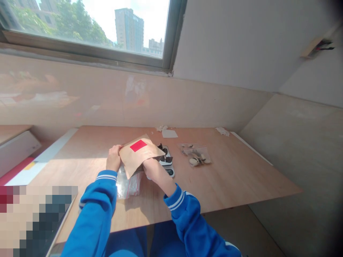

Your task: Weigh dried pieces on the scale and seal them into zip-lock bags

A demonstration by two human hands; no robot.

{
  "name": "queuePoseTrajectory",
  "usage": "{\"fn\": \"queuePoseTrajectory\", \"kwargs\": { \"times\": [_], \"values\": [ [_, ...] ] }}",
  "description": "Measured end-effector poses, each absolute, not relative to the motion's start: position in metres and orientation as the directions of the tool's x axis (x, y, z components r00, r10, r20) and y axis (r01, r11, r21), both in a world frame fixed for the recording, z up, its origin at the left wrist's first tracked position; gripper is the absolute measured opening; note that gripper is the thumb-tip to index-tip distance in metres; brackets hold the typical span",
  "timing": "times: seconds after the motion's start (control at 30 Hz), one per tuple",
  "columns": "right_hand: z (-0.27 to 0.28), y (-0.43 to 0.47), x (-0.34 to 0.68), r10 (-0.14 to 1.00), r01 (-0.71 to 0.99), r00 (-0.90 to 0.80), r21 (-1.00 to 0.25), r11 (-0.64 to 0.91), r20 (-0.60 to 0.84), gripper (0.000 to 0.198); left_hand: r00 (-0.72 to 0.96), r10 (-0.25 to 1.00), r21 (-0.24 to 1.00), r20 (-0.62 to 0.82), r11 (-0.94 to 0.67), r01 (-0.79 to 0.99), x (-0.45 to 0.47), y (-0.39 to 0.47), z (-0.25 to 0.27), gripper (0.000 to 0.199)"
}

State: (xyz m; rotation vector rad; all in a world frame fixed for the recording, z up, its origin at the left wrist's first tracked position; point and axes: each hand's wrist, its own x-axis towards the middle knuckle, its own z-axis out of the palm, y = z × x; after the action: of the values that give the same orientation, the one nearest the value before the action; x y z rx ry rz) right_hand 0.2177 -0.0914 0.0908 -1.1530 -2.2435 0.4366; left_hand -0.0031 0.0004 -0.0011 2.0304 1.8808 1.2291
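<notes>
- The person's left hand pinches the left edge of a brown paper envelope, its fingers closed on the paper.
- The right hand goes in under the envelope's lower right side; its fingers are hidden by the paper, so whether they grip it cannot be told.
- The envelope is held tilted just above the counter, near the middle of the board, and bears a red rectangle on its upper face.
- Beneath the envelope and between the two blue sleeves lie clear plastic bags with a red zip strip, resting on the counter.
- Just behind the right hand sits a small scale with dark pieces on its plate; part of it is covered by the envelope.
- To the right of the scale, apart from it, lies a clear bag holding pale and dark pieces.
- Toward the back edge of the counter lie a white slip of paper and a small white scrap.
- A window sits above the wall behind the counter.
</notes>
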Motion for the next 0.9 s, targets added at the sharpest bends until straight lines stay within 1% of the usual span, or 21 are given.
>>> {"fn": "queuePoseTrajectory", "kwargs": {
  "times": [0.07,0.13,0.2,0.27,0.33,0.4,0.43,0.5,0.53,0.57,0.6,0.63,0.67,0.7,0.73,0.8,0.83,0.9],
  "values": [
    [0.102,-0.1,0.224,0.794,0.602,-0.48,-0.517,0.608,0.374,0.033,-0.095,0.88,0.568,0.465,-0.214,0.795,-0.004,0.0,-0.001,0.031],
    [0.116,-0.109,0.235,0.765,0.504,-0.465,-0.577,0.643,0.446,0.034,-0.087,0.885,0.547,0.457,-0.203,0.812,-0.005,-0.001,0.0,0.032],
    [0.125,-0.115,0.251,0.774,0.414,-0.364,-0.655,0.633,0.518,0.031,-0.079,0.891,0.522,0.447,-0.188,0.832,-0.004,-0.003,0.001,0.034],
    [0.125,-0.115,0.27,0.82,0.382,-0.174,-0.73,0.567,0.545,0.027,-0.081,0.898,0.49,0.432,-0.158,0.857,-0.003,-0.005,0.002,0.036],
    [0.115,-0.108,0.289,0.868,0.328,0.047,-0.828,0.454,0.494,0.023,-0.079,0.905,0.443,0.418,-0.127,0.888,-0.002,-0.006,0.002,0.037],
    [0.1,-0.098,0.306,0.909,0.152,0.206,-0.929,0.337,0.363,0.019,-0.079,0.913,0.391,0.401,-0.093,0.916,0.0,-0.005,0.002,0.036],
    [0.092,-0.093,0.313,0.926,0.036,0.242,-0.956,0.291,0.291,0.017,-0.081,0.916,0.369,0.392,-0.076,0.926,0.0,-0.005,0.001,0.035],
    [0.079,-0.085,0.323,0.945,-0.161,0.269,-0.959,0.234,0.186,0.019,-0.097,0.921,0.339,0.377,-0.04,0.94,0.002,-0.003,0.001,0.034],
    [0.074,-0.083,0.326,0.95,-0.217,0.272,-0.952,0.218,0.155,0.02,-0.107,0.922,0.329,0.373,-0.023,0.944,0.002,-0.002,0.0,0.033],
    [0.07,-0.081,0.328,0.951,-0.238,0.278,-0.95,0.202,0.133,0.019,-0.112,0.922,0.321,0.369,-0.013,0.947,0.002,-0.001,0.001,0.033],
    [0.068,-0.08,0.328,0.951,-0.221,0.285,-0.957,0.188,0.121,0.017,-0.115,0.924,0.316,0.364,-0.006,0.949,0.003,-0.001,0.001,0.032],
    [0.067,-0.079,0.327,0.951,-0.164,0.282,-0.971,0.176,0.125,0.015,-0.117,0.927,0.312,0.358,-0.001,0.95,0.003,-0.001,0.001,0.031],
    [0.066,-0.079,0.326,0.954,-0.063,0.263,-0.984,0.168,0.146,0.016,-0.116,0.929,0.31,0.352,0.002,0.951,0.003,0.0,0.001,0.031],
    [0.066,-0.079,0.324,0.957,0.078,0.227,-0.982,0.17,0.183,0.021,-0.116,0.93,0.31,0.348,0.002,0.951,0.003,0.0,0.002,0.031],
    [0.066,-0.079,0.321,0.96,0.242,0.17,-0.954,0.18,0.224,0.025,-0.115,0.93,0.312,0.348,0.001,0.95,0.002,0.0,0.002,0.032],
    [0.066,-0.08,0.317,0.967,0.547,0.022,-0.813,0.201,0.253,0.032,-0.114,0.928,0.321,0.354,-0.006,0.947,0.002,-0.001,0.003,0.032],
    [0.066,-0.08,0.315,0.972,0.657,-0.033,-0.727,0.198,0.234,0.034,-0.112,0.928,0.326,0.355,-0.011,0.945,0.001,-0.001,0.003,0.032],
    [0.065,-0.082,0.313,0.982,0.791,-0.075,-0.589,0.165,0.175,0.037,-0.109,0.931,0.335,0.348,-0.015,0.942,0.001,-0.001,0.003,0.032]
  ]
}}
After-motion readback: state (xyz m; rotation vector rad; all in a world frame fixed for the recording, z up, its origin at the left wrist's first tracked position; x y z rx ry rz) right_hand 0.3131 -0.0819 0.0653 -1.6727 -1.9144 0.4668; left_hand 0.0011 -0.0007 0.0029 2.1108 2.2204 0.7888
